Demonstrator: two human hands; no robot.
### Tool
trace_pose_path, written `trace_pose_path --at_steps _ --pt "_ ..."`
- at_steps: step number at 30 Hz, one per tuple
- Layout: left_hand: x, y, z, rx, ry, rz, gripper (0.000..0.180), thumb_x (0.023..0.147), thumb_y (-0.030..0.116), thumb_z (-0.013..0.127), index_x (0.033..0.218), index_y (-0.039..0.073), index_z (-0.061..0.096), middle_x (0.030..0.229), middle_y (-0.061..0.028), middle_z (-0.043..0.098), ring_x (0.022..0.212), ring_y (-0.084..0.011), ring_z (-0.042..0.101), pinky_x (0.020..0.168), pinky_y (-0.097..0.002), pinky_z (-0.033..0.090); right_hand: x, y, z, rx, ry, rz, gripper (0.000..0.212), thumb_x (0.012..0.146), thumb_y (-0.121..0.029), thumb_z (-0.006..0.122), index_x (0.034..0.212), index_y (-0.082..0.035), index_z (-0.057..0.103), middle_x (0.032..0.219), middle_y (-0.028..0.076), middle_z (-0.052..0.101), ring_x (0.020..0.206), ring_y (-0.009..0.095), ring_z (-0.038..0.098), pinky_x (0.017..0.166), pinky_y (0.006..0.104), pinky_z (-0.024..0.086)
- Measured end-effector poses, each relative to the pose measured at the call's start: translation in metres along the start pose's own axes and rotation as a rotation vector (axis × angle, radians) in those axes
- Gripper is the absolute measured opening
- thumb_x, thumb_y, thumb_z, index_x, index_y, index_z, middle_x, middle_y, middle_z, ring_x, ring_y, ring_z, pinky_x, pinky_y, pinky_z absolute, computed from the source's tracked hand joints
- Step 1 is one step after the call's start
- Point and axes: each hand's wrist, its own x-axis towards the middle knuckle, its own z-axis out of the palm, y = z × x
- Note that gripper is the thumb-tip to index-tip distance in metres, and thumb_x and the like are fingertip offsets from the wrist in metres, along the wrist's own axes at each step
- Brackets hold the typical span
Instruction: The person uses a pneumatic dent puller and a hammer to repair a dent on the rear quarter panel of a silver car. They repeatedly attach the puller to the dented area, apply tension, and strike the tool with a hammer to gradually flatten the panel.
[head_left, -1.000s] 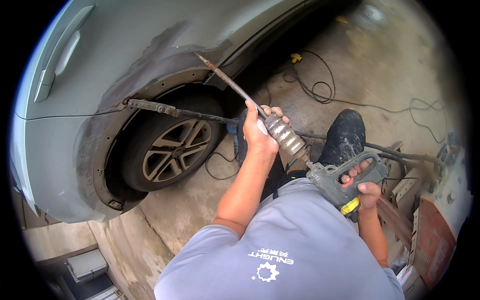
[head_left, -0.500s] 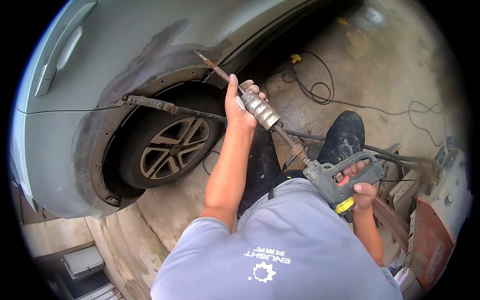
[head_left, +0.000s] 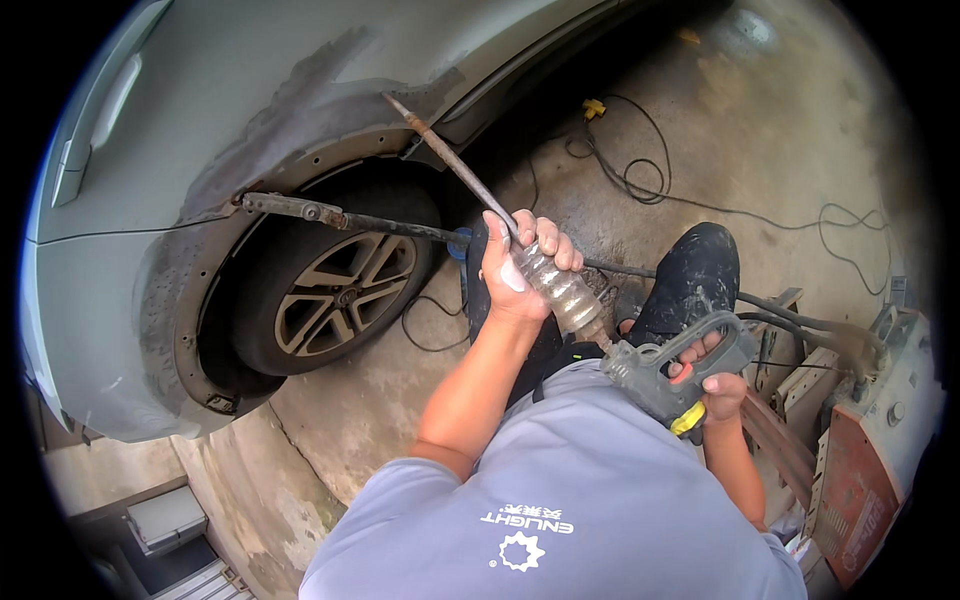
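Observation:
A slide hammer for pulling dents, with a long rusty rod (head_left: 462,172) and a black, gun-like handle (head_left: 655,385), lies slantwise in front of me. The rod's pointed tip meets the bare grey patch (head_left: 290,130) on the car panel above the wheel arch, though I cannot tell if it is fixed there. My left hand (head_left: 525,258) is closed round the ribbed metal sliding weight (head_left: 562,294), which sits at the handle end of the rod. Lower right, my right hand (head_left: 718,385) grips the handle, fingers through its loop, beside a red trigger and a yellow part.
A rusty metal bar (head_left: 300,208) attaches at the wheel arch and runs right, over the car wheel (head_left: 345,297). Black cable (head_left: 660,190) with a yellow plug (head_left: 594,108) loops on the concrete floor. A red and grey machine (head_left: 860,480) stands at right.
My left hand has drawn the sliding weight back along the rod, away from the car, up to the handle. My right hand keeps its grip, nearly still.

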Motion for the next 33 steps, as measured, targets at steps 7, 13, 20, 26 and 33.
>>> trace_pose_path --at_steps 7,13,20,26,33 --pt "-0.025 0.025 0.005 0.150 0.175 -0.031 0.050 0.108 0.054 0.047 0.080 0.012 0.050 0.073 -0.0084 0.058 0.058 -0.0254 0.058 0.059 -0.0391 0.048 -0.001 0.005 -0.012 0.031 -0.058 -0.027 0.064 0.061 -0.011 0.072 0.123 -0.008 0.055 0.105 0.005 0.054 0.096 0.020 0.057 0.089 0.0397 0.057" --pt "-0.020 0.028 0.004 0.504 0.587 -0.035 0.049 0.105 0.054 0.052 0.080 0.013 0.052 0.076 -0.0133 0.064 0.062 -0.0306 0.065 0.058 -0.0450 0.054 0.001 0.007 -0.017 0.024 -0.109 -0.023 0.063 0.061 -0.013 0.072 0.122 -0.007 0.054 0.103 0.004 0.053 0.094 0.019 0.056 0.089 0.0402 0.056" --pt "-0.027 0.034 0.010 0.481 0.525 -0.030 0.050 0.107 0.055 0.047 0.080 0.013 0.052 0.076 -0.0132 0.064 0.062 -0.0311 0.066 0.058 -0.0462 0.055 -0.008 0.005 -0.002 0.014 -0.049 -0.023 0.058 0.061 -0.012 0.072 0.116 -0.009 0.054 0.099 0.003 0.051 0.090 0.020 0.056 0.090 0.0412 0.055" --pt "-0.027 0.035 0.009 0.487 0.501 -0.030 0.051 0.107 0.055 0.046 0.081 0.012 0.052 0.077 -0.0138 0.065 0.062 -0.0316 0.066 0.059 -0.0465 0.055 -0.007 0.003 -0.004 0.032 -0.094 0.007 0.044 0.060 -0.009 0.070 0.100 -0.013 0.054 0.094 0.002 0.049 0.091 0.021 0.056 0.093 0.0451 0.054" --pt "-0.020 0.027 0.010 0.352 0.401 -0.027 0.052 0.105 0.057 0.050 0.082 0.011 0.052 0.081 -0.0158 0.063 0.067 -0.0333 0.066 0.063 -0.0470 0.054 -0.004 0.001 -0.003 0.017 -0.119 0.025 0.041 0.060 -0.009 0.071 0.096 -0.014 0.053 0.089 0.001 0.044 0.089 0.020 0.053 0.095 0.0431 0.050"
